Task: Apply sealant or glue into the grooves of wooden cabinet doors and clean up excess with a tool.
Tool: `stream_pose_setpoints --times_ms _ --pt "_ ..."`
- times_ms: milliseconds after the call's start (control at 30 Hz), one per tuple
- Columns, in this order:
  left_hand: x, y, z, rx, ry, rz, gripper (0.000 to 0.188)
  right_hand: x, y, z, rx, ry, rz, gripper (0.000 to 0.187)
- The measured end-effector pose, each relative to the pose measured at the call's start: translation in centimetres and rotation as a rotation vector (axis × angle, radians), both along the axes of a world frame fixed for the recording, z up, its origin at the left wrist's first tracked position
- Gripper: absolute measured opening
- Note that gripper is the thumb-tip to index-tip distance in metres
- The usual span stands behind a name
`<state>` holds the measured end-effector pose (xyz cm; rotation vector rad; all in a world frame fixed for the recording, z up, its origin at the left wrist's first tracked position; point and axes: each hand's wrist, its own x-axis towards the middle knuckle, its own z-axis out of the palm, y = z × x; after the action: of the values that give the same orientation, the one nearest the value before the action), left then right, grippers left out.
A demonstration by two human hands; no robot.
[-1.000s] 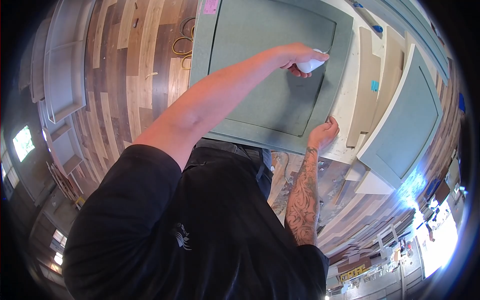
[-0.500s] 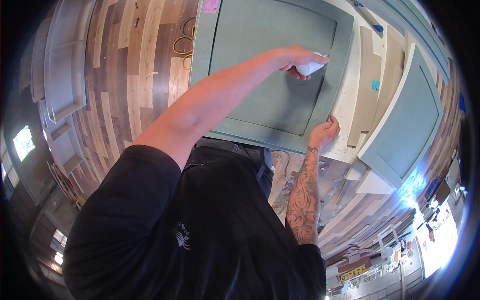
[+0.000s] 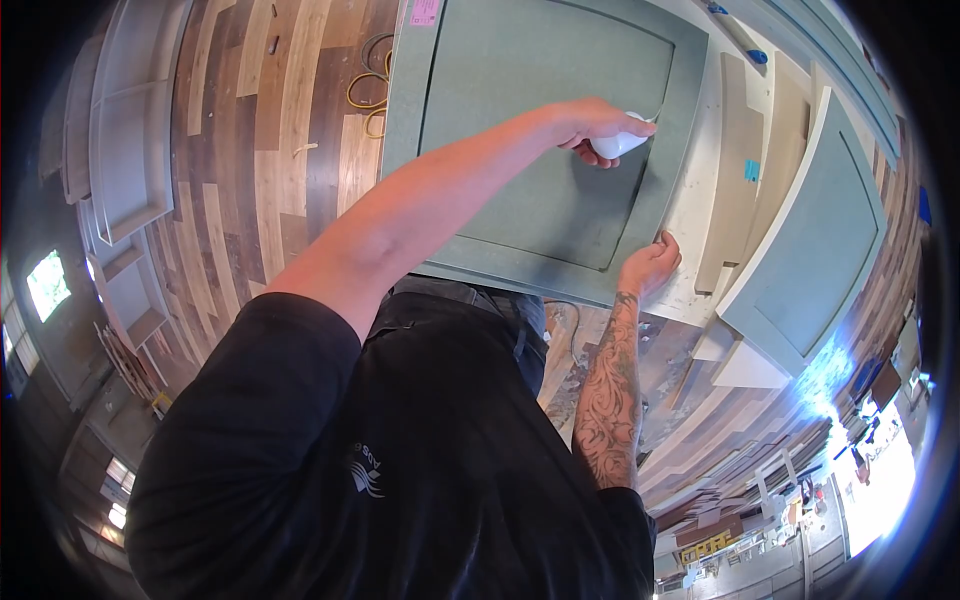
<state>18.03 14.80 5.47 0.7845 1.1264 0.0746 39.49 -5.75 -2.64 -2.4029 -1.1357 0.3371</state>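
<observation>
Wood-plank floor (image 3: pixel 230 150) left of green panelled door (image 3: pixel 540 210), left hand (image 3: pixel 590 122) closed around white bottle (image 3: pixel 622 143) at door's right inner edge, right hand (image 3: pixel 650 266) curled beside door's near right corner, grip unclear.

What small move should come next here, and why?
Probably guide the left hand nearer the body along the green cabinet door's right inner edge: it holds a white bottle beside that edge, which runs on toward the near corner, where the right hand is.
</observation>
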Motion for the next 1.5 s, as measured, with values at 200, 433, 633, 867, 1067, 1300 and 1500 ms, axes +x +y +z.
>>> stream_pose_setpoints --times_ms 200,433,633,867,1067,1300,1500 --pt "-0.1 -0.4 0.0 -0.012 -0.003 -0.016 0.058 0.0 0.1 0.1 -0.005 -0.001 0.003 0.031" --pt "-0.2 -1.0 -0.2 -0.019 -0.004 -0.031 0.059 -0.1 0.0 0.3 -0.005 0.003 0.007 0.032" --pt "-0.2 -1.3 0.1 -0.020 -0.002 -0.045 0.058 -0.1 0.0 0.3 0.003 0.022 -0.015 0.032" --pt "-0.2 -0.7 0.1 -0.020 -0.021 0.014 0.057 0.1 -0.1 0.0 0.011 -0.011 0.015 0.031" --pt "-0.4 0.0 0.4 -0.006 -0.017 -0.003 0.069 0.0 0.0 0.0 -0.008 0.009 0.002 0.031" --pt "-0.2 -0.3 0.1 -0.020 -0.016 -0.044 0.069 -0.1 0.0 0.2 0.024 0.023 -0.014 0.034" --pt "-0.1 -0.6 -0.3 -0.016 -0.030 -0.032 0.059 -0.3 0.2 0.4 0.023 0.030 -0.023 0.034"
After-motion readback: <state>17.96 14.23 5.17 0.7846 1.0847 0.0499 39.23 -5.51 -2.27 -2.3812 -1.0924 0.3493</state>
